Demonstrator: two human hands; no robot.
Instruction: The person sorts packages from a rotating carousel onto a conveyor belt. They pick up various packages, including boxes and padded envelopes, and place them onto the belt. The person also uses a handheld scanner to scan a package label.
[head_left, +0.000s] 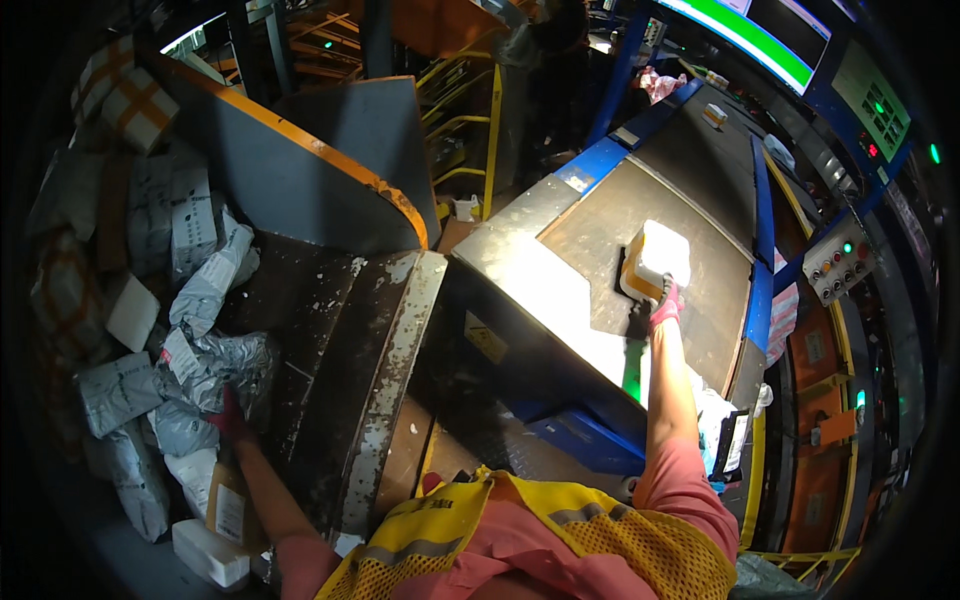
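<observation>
My right hand (666, 301), in a pink and dark glove, is at the near right corner of a white foam box (660, 251) banded with orange tape. The box is over the near section of a conveyor belt (600, 214), its dark shadow along its left side. Far to the left, my left hand (229, 418), in a red glove, touches the lower edge of a crumpled grey plastic parcel (238, 367) with a white label. That parcel lies in a heap of other parcels. The left fingers are dark and partly hidden against it.
Beside the heap are a grey plastic mailer (120, 391), a white block-shaped package (210, 553) and taped boxes (141, 109). An orange-edged metal panel (300, 165) borders the chute. A small parcel (715, 115) sits farther along the belt. A button panel (838, 259) and a lit screen (757, 37) stand right.
</observation>
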